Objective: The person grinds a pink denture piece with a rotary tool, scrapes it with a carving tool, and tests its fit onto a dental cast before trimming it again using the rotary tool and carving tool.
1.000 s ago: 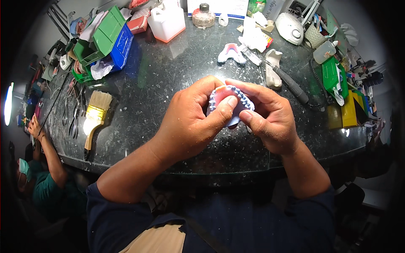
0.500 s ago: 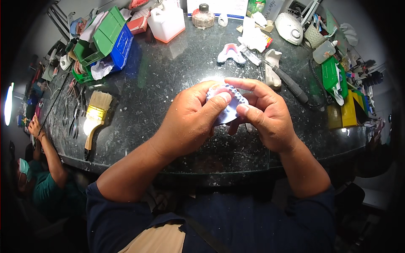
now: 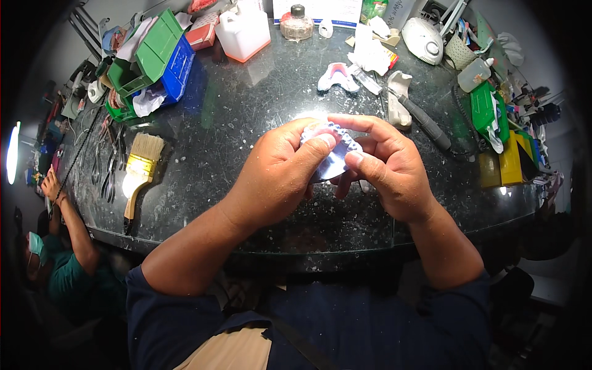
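Observation:
A pale bluish dental cast with a row of teeth along its upper edge is held up between my two hands, above the dark bench. My left hand grips its left side, thumb lying across the front. On the right side, my right hand pinches the cast by the teeth, thumb on the front and index finger stretched along the top edge. Both hands hide the back of the cast. Beyond them lies another dental model with a pink arch.
A flat paintbrush lies left, near several metal hand tools. Green and blue bins and a white jug stand at the back. A grey handpiece rests right, beside a cream cast. A co-worker sits far left.
The cast has tilted very slightly, and its lower face now catches the light more brightly. Both hands keep nearly the same place and grip.

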### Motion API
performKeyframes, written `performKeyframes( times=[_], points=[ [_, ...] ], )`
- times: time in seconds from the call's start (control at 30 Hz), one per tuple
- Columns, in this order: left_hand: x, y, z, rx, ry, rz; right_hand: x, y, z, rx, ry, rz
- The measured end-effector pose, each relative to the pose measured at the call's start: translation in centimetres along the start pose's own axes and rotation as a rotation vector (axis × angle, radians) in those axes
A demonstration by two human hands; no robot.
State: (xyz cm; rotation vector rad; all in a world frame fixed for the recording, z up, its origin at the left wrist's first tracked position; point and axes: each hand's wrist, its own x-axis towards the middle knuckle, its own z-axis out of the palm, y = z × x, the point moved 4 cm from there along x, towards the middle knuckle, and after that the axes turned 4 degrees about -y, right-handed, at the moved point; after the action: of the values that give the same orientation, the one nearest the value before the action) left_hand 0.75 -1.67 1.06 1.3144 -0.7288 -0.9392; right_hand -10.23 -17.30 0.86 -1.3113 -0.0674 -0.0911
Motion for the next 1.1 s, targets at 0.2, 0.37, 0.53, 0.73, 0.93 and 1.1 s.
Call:
performKeyframes(
  times=[0.2, 0.37, 0.53, 0.73, 0.93, 1.1],
  points=[
    [0.1, 0.1, -0.2, 0.025, 0.0, 0.011, 0.1, -0.1, -0.1, -0.007, 0.051, 0.0],
    [0.9, -1.1, -0.5, -0.323, 0.006, -0.129, 0.6, 0.0, -1.8, -0.139, 0.201, -0.164],
    [1.2, -0.6, 0.8, -0.408, -0.065, -0.125, 0.4, -0.4, -2.6, -0.244, 0.233, -0.25],
    [1.0, -0.2, 0.8, -0.431, -0.189, -0.019, -0.1, -1.5, -1.9, -0.288, 0.205, -0.383],
    [0.8, 0.0, 0.8, -0.431, -0.153, -0.032, -0.1, -1.4, -1.8, -0.284, 0.221, -0.356],
    [0.7, -0.1, 0.8, -0.376, -0.092, -0.043, -0.2, -1.4, -1.7, -0.284, 0.215, -0.34]
  ],
)
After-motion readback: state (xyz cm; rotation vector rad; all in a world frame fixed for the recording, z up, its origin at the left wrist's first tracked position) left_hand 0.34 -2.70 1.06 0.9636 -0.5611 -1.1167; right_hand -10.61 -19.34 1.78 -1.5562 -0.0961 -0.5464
